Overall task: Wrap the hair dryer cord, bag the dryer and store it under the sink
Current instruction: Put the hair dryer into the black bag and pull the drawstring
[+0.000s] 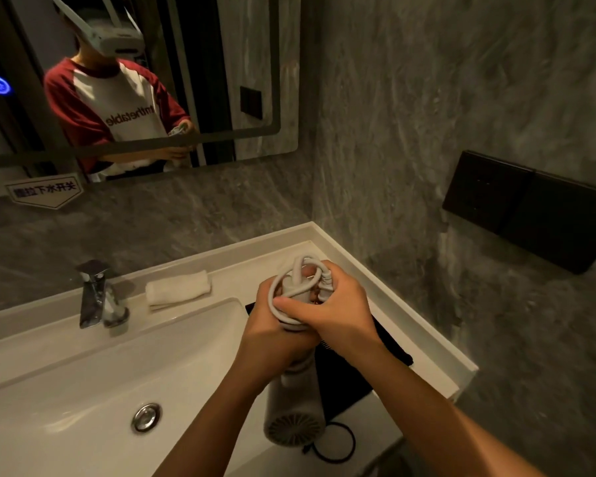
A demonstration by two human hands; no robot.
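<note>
A pale grey hair dryer [295, 413] hangs head down over the sink's right edge, its round rear grille facing me. My left hand [272, 333] grips the handle from the left. The white cord [298, 282] is wound in loops around the handle's upper end, and my right hand [339, 304] closes over those loops from the right, thumb pressed across them. A black cloth bag [350, 373] lies flat on the counter under my right wrist, its thin black drawstring loop [344, 442] trailing near the front edge.
The white basin [83, 390] with a chrome drain [146, 417] fills the left. A chrome tap [97, 297] and a folded white towel [178, 289] sit behind it. A mirror [152, 80] hangs above; black wall plates [530, 208] are on the right wall.
</note>
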